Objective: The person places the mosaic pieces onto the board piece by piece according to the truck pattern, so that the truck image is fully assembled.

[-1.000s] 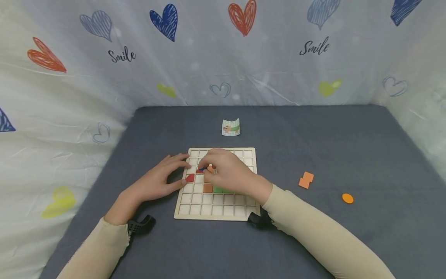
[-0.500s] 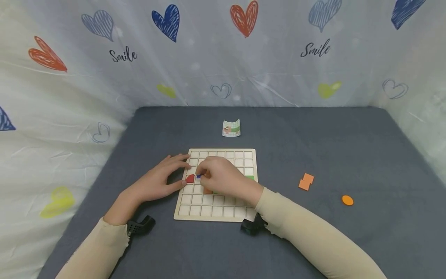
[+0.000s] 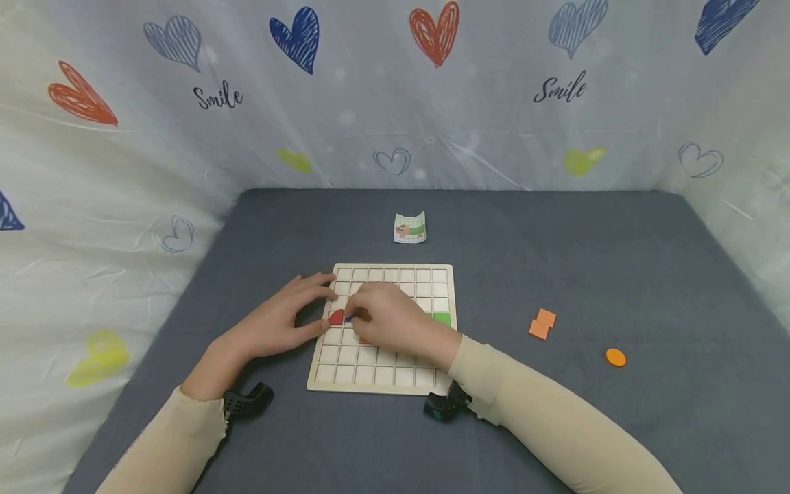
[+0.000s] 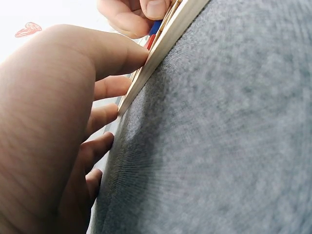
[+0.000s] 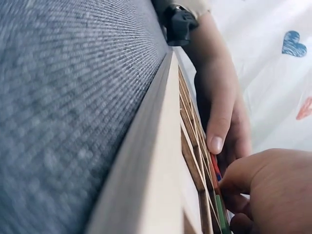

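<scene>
A wooden grid board (image 3: 382, 376) lies on the table. My left hand (image 3: 280, 315) rests along its left edge, fingers spread and the thumb tip beside a red piece (image 3: 336, 318) in a left-hand cell. Over the middle of the board, my right hand (image 3: 391, 315) pinches a small blue piece (image 4: 155, 28) just to the right of that red piece. Whether the blue piece lies flat in the cell cannot be told. A green piece (image 3: 441, 318) shows near the right edge; an orange piece (image 3: 364, 341) peeks out under the right hand, which hides other cells.
Behind the board stands a small curved picture card (image 3: 410, 228) with a coloured grid pattern. To the right lie two overlapping or touching orange squares (image 3: 539, 329) and an orange disc (image 3: 616, 357). A printed curtain (image 3: 345, 123) borders the dark table (image 3: 494, 432).
My right hand has moved a little toward me and to the left with the blue piece, from the row above to beside the red piece. The left hand has stayed put.
</scene>
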`<state>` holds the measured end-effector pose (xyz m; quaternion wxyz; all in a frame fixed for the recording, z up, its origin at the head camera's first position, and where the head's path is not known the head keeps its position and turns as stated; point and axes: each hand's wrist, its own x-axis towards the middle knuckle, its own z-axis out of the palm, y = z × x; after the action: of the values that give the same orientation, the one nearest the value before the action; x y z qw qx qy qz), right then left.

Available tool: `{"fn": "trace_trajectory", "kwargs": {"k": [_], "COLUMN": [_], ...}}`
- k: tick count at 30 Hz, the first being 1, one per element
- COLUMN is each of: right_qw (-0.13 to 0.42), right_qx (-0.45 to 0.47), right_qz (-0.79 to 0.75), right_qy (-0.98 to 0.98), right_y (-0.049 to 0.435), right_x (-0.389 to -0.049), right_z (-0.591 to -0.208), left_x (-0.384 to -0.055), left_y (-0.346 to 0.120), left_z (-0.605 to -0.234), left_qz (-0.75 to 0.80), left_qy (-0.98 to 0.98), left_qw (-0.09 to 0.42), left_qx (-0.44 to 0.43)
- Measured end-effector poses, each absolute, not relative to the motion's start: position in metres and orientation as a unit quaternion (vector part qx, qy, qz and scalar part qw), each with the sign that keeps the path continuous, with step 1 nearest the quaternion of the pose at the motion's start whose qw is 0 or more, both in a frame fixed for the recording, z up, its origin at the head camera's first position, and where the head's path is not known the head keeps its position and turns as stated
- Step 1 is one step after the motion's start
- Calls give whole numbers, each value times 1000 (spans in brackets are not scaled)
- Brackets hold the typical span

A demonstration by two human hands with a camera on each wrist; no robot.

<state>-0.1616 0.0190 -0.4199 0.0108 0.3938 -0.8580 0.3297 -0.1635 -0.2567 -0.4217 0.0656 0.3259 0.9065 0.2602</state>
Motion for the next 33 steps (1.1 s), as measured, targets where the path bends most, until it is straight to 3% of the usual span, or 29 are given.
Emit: {"fn": "trace_trajectory", "kwargs": {"k": [33], "right_qw": [125], "right_qx": [451], "right_qz": [223], "right_qy": [-855], "right_y": [24], "right_x": [-143], "right_z": [-416], "left_x": [-163], "left_y": [-256], "left_z": [-420], "left_qz": [261], "left_qy": [906], "left_qw": [63], "left_qx": [328]}}
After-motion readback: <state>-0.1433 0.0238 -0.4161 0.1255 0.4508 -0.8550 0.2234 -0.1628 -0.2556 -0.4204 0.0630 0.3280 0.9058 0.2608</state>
